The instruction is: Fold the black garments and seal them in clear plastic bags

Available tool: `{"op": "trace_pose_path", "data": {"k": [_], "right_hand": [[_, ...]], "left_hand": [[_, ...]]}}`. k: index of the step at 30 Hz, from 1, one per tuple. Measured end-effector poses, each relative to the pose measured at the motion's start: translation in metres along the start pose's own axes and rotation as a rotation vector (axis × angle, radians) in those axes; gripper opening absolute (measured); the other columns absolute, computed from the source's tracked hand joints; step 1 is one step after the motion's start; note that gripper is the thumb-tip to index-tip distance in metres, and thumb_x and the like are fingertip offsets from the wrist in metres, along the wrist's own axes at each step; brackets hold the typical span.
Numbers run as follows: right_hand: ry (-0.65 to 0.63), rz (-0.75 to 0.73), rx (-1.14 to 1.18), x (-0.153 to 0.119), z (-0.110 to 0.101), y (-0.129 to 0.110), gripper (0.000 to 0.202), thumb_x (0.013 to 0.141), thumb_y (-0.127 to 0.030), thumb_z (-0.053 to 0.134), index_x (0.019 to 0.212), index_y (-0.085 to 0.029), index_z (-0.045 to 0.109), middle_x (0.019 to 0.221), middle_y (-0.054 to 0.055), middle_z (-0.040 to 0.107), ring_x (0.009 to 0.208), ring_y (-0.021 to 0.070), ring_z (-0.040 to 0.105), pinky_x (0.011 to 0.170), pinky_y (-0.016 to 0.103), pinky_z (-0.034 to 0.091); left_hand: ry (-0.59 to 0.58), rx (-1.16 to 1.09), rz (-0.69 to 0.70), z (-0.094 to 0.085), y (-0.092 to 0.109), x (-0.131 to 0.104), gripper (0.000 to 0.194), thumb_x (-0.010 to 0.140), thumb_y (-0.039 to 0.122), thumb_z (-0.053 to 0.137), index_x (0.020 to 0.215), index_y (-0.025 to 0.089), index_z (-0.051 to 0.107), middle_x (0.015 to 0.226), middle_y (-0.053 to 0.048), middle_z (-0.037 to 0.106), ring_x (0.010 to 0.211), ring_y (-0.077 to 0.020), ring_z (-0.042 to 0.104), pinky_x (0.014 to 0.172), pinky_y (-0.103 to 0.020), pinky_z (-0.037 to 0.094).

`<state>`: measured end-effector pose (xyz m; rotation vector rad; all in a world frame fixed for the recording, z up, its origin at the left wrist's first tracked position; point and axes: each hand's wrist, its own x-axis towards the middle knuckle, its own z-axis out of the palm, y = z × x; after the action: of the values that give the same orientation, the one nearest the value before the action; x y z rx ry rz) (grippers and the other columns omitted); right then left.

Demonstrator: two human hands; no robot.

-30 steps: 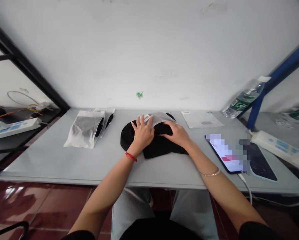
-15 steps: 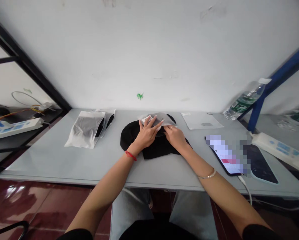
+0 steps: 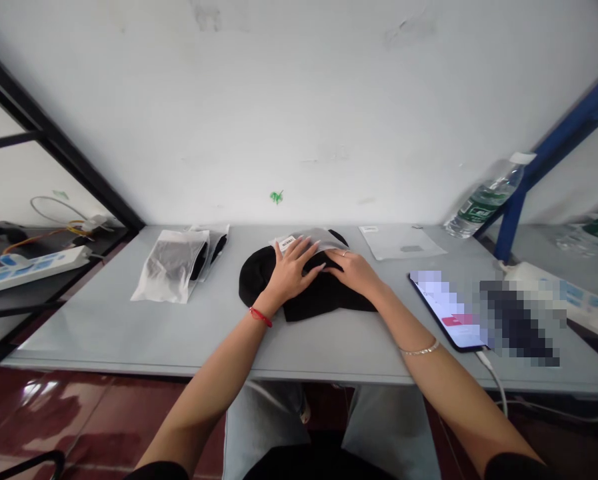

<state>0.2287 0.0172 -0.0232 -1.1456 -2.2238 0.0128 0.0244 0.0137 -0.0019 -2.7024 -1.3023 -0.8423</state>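
Note:
A folded black cloth item [image 3: 323, 297] lies on the table in front of me, its exact kind unclear. On top of it rests a frosted plastic bag [image 3: 323, 237] with a white barcode label [image 3: 288, 243]. My left hand [image 3: 293, 268] lies over the bag and cloth, fingers spread, thumb pointing right. From the other side, my right hand [image 3: 353, 270] reaches in with fingers stretched along the near edge of the bag and thumb apart on the cloth. Both hands partly cover the bag and the cloth beneath.
Frosted bags with black contents [image 3: 171, 267] lie at the left. A flat frosted bag [image 3: 401, 243] is at the back right, beside a leaning water bottle [image 3: 486, 203]. A lit phone [image 3: 449, 313] with a white cable [image 3: 493, 380] and a power strip [image 3: 553, 290] occupy the right side.
My right hand's fingers have straightened from a curled grip at the bag's edge. My left hand has flattened and shifted slightly, baring the barcode label. The view has moved slightly.

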Motion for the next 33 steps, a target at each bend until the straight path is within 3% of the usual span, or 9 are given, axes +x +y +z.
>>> {"op": "trace_pose_path", "data": {"k": [4,7,9,13,18,22,25,29,33], "right_hand": [[-0.038,-0.017,0.037,-0.001,-0.013,0.004,0.031,0.085,-0.022,0.062,0.116,-0.020,0.067,0.116,0.009,0.070,0.109,0.0255,0.065,0.096,0.043,0.052],[0.010,0.022,0.057,-0.001,-0.027,0.010,0.012,0.083,-0.030,0.067,0.091,-0.023,0.072,0.095,0.006,0.074,0.097,0.0239,0.067,0.088,0.040,0.054],[0.032,0.057,0.043,-0.003,-0.034,0.016,0.014,0.080,-0.037,0.070,0.083,-0.023,0.069,0.088,0.005,0.072,0.094,0.0239,0.066,0.085,0.039,0.054],[0.012,0.198,-0.061,-0.008,-0.032,0.028,0.040,0.073,-0.044,0.076,0.103,-0.021,0.062,0.105,0.009,0.066,0.106,0.0292,0.061,0.086,0.044,0.053],[-0.016,0.299,-0.092,-0.011,-0.015,0.034,0.058,0.075,-0.043,0.072,0.124,-0.021,0.049,0.123,0.015,0.057,0.114,0.0328,0.058,0.085,0.047,0.053],[-0.019,0.302,-0.030,-0.011,-0.006,0.038,0.060,0.074,-0.041,0.074,0.124,-0.020,0.047,0.121,0.015,0.057,0.111,0.0317,0.059,0.087,0.047,0.052],[-0.012,0.288,0.029,-0.013,-0.004,0.043,0.056,0.075,-0.033,0.074,0.123,-0.021,0.047,0.117,0.013,0.059,0.105,0.0287,0.062,0.088,0.045,0.052],[-0.009,0.249,0.049,-0.012,-0.003,0.044,0.045,0.079,-0.020,0.066,0.120,-0.021,0.048,0.107,0.009,0.059,0.097,0.0253,0.063,0.086,0.043,0.053],[0.032,0.223,-0.022,-0.010,-0.001,0.036,0.039,0.081,-0.016,0.060,0.117,-0.022,0.050,0.105,0.010,0.058,0.099,0.0274,0.061,0.083,0.044,0.053]], "left_hand": [[0.016,0.022,0.013,0.004,-0.001,0.001,0.045,0.095,0.033,0.052,0.140,0.029,0.047,0.144,-0.011,0.050,0.135,-0.0290,0.043,0.113,-0.066,0.012],[0.036,0.014,-0.005,0.008,-0.003,0.001,0.048,0.093,0.034,0.055,0.139,0.028,0.048,0.142,-0.011,0.052,0.133,-0.0286,0.046,0.114,-0.062,0.018],[0.040,0.010,-0.015,0.009,-0.003,0.001,0.052,0.091,0.035,0.058,0.141,0.027,0.046,0.144,-0.012,0.050,0.133,-0.0289,0.046,0.114,-0.061,0.019],[0.047,0.011,0.005,0.011,0.001,0.002,0.056,0.090,0.033,0.059,0.143,0.024,0.043,0.146,-0.012,0.047,0.136,-0.0291,0.043,0.116,-0.062,0.014],[0.084,0.014,0.047,0.016,0.007,0.008,0.053,0.089,0.038,0.061,0.138,0.024,0.049,0.141,-0.013,0.053,0.134,-0.0303,0.045,0.117,-0.062,0.010],[0.134,-0.013,-0.020,0.024,0.006,0.013,0.027,0.090,0.030,0.060,0.117,0.024,0.065,0.125,-0.009,0.066,0.124,-0.0278,0.056,0.117,-0.062,0.012],[0.156,-0.023,-0.049,0.027,0.001,0.015,0.019,0.089,0.023,0.060,0.107,0.022,0.067,0.120,-0.008,0.069,0.121,-0.0271,0.058,0.117,-0.061,0.013],[0.189,-0.014,-0.084,0.030,-0.009,0.017,0.019,0.089,0.014,0.055,0.100,0.021,0.068,0.110,-0.008,0.073,0.114,-0.0254,0.064,0.117,-0.060,0.016],[0.254,-0.008,-0.075,0.032,-0.018,0.017,0.025,0.088,0.009,0.050,0.099,0.023,0.069,0.104,-0.005,0.075,0.106,-0.0231,0.068,0.117,-0.056,0.020]]}}
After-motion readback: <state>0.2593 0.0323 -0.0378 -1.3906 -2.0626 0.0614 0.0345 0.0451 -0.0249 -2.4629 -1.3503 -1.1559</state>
